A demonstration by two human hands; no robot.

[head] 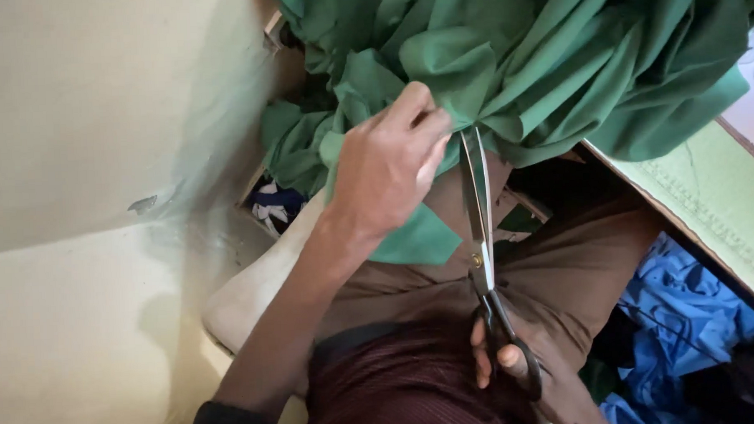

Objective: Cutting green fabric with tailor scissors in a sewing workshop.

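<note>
Head view showed cutting under way: left hand [388,166] pinched the green fabric [539,56] taut, right hand [503,362] gripped tailor's scissors [480,233], blades entering just below the pinch; closing them steadily seemed next.

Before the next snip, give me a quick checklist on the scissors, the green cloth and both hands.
1. Left hand grips the green cloth: ok, fingers pinch a fold right beside the blades.
2. Right hand in the scissors handles: ok, fingers sit through the black loops.
3. Blades at the cloth: ok, the tips reach the bunched edge.
4. Left fingertips away from the blades: not ok, they sit very near the blade tips.
5. Cloth flat along the cut: not ok, it is bunched and folded.
6. Cut line marked: cannot tell, no mark shows.
</note>
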